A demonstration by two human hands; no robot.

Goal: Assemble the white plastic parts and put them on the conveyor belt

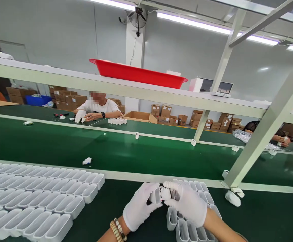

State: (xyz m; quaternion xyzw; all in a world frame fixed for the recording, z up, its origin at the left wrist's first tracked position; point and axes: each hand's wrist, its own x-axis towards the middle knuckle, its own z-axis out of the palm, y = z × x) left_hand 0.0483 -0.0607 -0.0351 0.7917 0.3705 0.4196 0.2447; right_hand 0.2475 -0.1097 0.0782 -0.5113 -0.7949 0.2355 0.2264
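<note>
My left hand (pixel 141 205), in a white glove with a bead bracelet at the wrist, is closed round a small translucent white cup (pixel 155 196). Close on its right, my right hand (pixel 188 202), also gloved, pinches a small white piece (pixel 165 194) with dark marks at the mouth of the cup. Its exact shape is partly hidden by the fingers. Beneath and beside my right hand stand rows of open translucent cups (pixel 172 216). Long rows of similar oblong cups (pixel 59 228) cover the bench at the left.
Beyond the bench runs a green belt (pixel 121 151) with a crumpled white item (pixel 87 161). A slanted metal post (pixel 256 134) rises at the right, near a white object (pixel 232 198). Overhead, a shelf holds a red tray (pixel 138 74). A person (pixel 98 107) sits across.
</note>
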